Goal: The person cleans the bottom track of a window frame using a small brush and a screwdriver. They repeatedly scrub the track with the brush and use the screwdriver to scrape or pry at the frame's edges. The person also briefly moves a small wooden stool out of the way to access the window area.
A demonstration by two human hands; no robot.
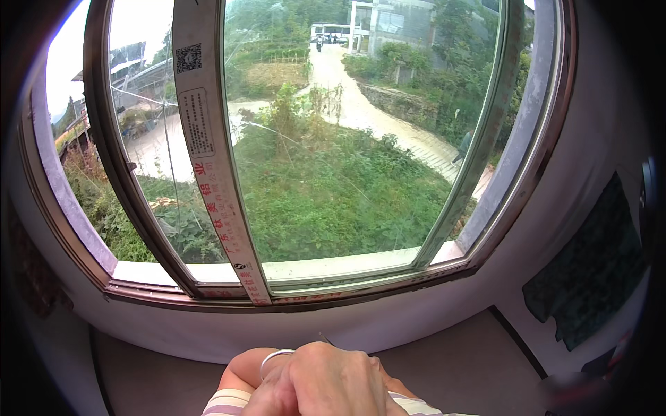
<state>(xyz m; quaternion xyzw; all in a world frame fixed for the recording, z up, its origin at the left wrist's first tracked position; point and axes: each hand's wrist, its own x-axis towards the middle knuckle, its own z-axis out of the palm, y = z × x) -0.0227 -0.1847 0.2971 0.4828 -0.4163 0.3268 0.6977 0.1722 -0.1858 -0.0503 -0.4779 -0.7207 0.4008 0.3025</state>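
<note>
Both hands are close together at the bottom middle of the view, in front of my body. What seems to be my right hand (338, 377) is nearest the camera, its back and bent knuckles facing up. Behind it, a bare wrist with a silver bracelet (267, 359) comes from the left, seemingly my left arm; that hand is mostly hidden. The tip of a thin dark object (324, 338) sticks out just past the knuckles. Which hand holds it, I cannot tell. Striped sleeves (225, 402) show on both sides.
A sliding window (343, 156) with metal frames fills the wall ahead; protective film (213, 171) on one upright bears writing. Dark green material (588, 270) hangs at the right. Grey floor (452, 359) lies below. Outside, a person (463, 148) is on the path.
</note>
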